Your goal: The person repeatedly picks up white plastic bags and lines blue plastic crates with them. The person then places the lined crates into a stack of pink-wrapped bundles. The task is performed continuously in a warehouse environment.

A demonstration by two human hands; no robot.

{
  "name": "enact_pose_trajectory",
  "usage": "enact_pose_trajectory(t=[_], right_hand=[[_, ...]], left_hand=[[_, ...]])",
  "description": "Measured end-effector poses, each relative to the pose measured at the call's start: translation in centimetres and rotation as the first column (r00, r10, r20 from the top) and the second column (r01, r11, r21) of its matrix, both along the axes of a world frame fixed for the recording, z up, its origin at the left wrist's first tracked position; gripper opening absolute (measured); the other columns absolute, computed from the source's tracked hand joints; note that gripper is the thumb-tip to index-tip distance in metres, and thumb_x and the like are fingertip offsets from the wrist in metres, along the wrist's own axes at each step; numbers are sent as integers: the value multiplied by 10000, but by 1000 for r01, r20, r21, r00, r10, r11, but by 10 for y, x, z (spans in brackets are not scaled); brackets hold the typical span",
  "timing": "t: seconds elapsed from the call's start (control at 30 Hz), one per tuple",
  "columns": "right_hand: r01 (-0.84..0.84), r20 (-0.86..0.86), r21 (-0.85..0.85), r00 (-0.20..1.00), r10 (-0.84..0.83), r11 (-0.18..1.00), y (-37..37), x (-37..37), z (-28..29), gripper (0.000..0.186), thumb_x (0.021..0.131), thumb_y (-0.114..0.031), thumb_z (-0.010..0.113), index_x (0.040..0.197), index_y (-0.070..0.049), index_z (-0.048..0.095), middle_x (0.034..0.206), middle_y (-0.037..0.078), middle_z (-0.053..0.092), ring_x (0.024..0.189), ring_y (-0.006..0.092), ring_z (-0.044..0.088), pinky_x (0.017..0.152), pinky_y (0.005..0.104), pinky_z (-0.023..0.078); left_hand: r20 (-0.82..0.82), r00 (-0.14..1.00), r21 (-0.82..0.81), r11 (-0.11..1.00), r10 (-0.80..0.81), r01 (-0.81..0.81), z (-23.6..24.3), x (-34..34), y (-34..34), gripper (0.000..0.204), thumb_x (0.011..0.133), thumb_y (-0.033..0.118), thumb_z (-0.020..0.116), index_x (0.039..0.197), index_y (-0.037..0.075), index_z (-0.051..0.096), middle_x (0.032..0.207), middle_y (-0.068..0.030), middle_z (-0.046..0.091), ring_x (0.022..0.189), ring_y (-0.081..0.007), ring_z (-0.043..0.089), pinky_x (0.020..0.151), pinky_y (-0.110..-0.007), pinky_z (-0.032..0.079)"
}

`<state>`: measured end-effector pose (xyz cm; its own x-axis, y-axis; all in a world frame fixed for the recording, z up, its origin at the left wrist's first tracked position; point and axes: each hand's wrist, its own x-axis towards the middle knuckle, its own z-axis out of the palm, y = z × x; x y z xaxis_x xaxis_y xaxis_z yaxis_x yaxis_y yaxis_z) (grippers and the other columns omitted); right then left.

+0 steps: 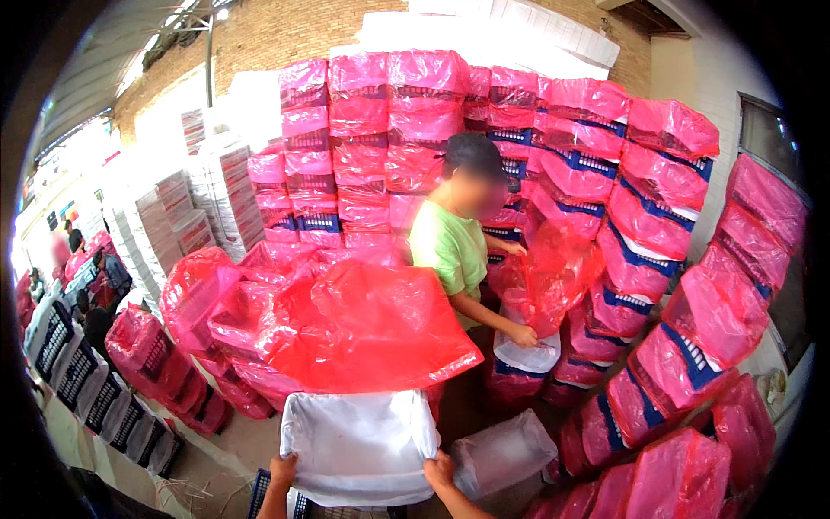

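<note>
Between my hands is a crate lined with a white plastic bag (pixel 359 441), its opening facing up. My left hand (pixel 284 470) grips the left rim of this lined crate, and my right hand (pixel 439 468) grips the right rim. Both hands have their fingers curled over the edges. Just beyond the crate, a loose red plastic bag (pixel 372 324) lies spread over stacked crates. Under the crate I hold, part of a dark blue crate (pixel 259 491) shows at its left.
A co-worker in a light green shirt (pixel 445 246) handles a red plastic bag (pixel 553 272) ahead to the right. Another white-lined crate (pixel 504 454) sits low on my right. Tall stacks of red-wrapped crates (pixel 363 130) line the back and right. White-lined blue crates (pixel 95 381) stand at left.
</note>
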<state>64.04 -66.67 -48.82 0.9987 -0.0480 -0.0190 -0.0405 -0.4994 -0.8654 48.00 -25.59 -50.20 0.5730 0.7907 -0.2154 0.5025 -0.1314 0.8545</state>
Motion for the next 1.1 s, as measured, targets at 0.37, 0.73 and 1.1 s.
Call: enact_pose_trajectory(t=[0.37,0.73,1.1], right_hand=[[-20,26,-23,999,20,1000,-6,15,0,284,711,-158,567,916,11,668,885,291,671,908,493,640,810,560,503],[11,605,63,795,-47,998,-94,-88,85,305,953,-203,631,1083,73,623,903,166,672,819,307,635,783,383,537],[-734,27,265,654,756,625,75,-296,77,154,939,-188,648,970,-37,655,839,131,681,750,276,653,670,394,536]], left_hand=[[-78,996,49,998,51,-47,2,2,-16,472,836,385,748,864,-81,684,722,-200,673,694,-240,655,636,-438,496],[-47,977,158,967,208,-198,113,-131,-115,576,904,366,654,1356,22,555,1344,-246,578,1264,-354,560,1059,-421,447],[-22,874,731,604,486,-317,275,-502,8,313,890,224,668,1106,4,616,1021,-176,638,920,-305,626,852,-418,495]])
